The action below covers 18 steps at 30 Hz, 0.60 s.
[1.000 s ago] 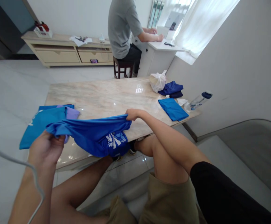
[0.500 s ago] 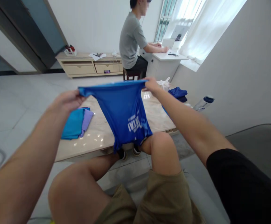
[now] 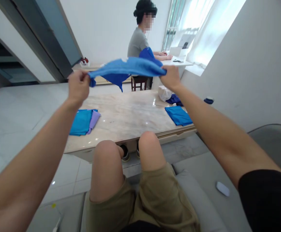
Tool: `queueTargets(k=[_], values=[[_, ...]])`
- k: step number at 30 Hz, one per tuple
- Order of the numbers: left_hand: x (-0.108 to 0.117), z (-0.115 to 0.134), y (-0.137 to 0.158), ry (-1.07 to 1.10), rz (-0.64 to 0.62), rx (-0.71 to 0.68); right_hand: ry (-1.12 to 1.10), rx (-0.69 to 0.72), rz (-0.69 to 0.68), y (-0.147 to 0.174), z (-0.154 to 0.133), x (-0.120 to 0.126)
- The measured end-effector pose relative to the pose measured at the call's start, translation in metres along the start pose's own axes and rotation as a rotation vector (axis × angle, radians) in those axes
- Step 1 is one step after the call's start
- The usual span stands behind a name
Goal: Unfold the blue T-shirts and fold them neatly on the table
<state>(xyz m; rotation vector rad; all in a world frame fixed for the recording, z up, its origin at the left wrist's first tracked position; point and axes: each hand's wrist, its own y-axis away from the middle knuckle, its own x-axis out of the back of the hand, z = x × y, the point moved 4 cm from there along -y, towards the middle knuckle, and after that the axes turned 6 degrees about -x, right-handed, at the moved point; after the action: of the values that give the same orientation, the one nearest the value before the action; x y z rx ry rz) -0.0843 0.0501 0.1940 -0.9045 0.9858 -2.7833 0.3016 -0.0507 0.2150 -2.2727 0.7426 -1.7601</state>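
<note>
A blue shirt (image 3: 130,67) is stretched between my two hands, up in the air above the far side of the marble-topped table. My left hand (image 3: 79,86) is closed on one end of it, and my right hand (image 3: 171,77) grips the other end. The cloth billows and bends away from me, with loose parts hanging or flaring beyond the upper edge. Below my left hand, a folded teal cloth (image 3: 81,122) lies over a lilac cloth (image 3: 94,120) on the table. A folded bright-blue cloth (image 3: 178,115) lies near my right forearm.
The marble-topped table (image 3: 128,112) stands before my knees. At its right end are a white plastic bag (image 3: 164,93) and dark blue cloth (image 3: 174,99). Beyond, a person (image 3: 136,42) sits at a white desk. A white phone-like object (image 3: 222,188) lies on the grey sofa.
Both hands have risen with the shirt, which has swung from hanging down to billowing up and away. My knees have come closer together, and the bright-blue folded cloth shows more fully.
</note>
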Motion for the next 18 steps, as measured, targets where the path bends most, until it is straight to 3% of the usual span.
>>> queueTargets(k=[4, 6, 9, 14, 18], values=[[-0.075, -0.071, 0.064, -0.085, -0.168, 0.163, 0.104, -0.089, -0.249, 0.060, 0.039, -0.105], [-0.098, -0.103, 0.100, -0.176, -0.328, 0.167, 0.170, -0.044, -0.502, 0.090, 0.051, -0.150], [-0.117, -0.148, 0.150, -0.339, -0.599, 0.093, 0.188, 0.007, -0.669, 0.124, 0.065, -0.199], [-0.120, -0.199, 0.194, -0.442, -0.759, 0.003, 0.205, 0.057, -0.752, 0.148, 0.099, -0.248], [-0.117, -0.206, 0.204, -0.419, -0.865, -0.078, 0.188, 0.097, -0.802, 0.156, 0.115, -0.257]])
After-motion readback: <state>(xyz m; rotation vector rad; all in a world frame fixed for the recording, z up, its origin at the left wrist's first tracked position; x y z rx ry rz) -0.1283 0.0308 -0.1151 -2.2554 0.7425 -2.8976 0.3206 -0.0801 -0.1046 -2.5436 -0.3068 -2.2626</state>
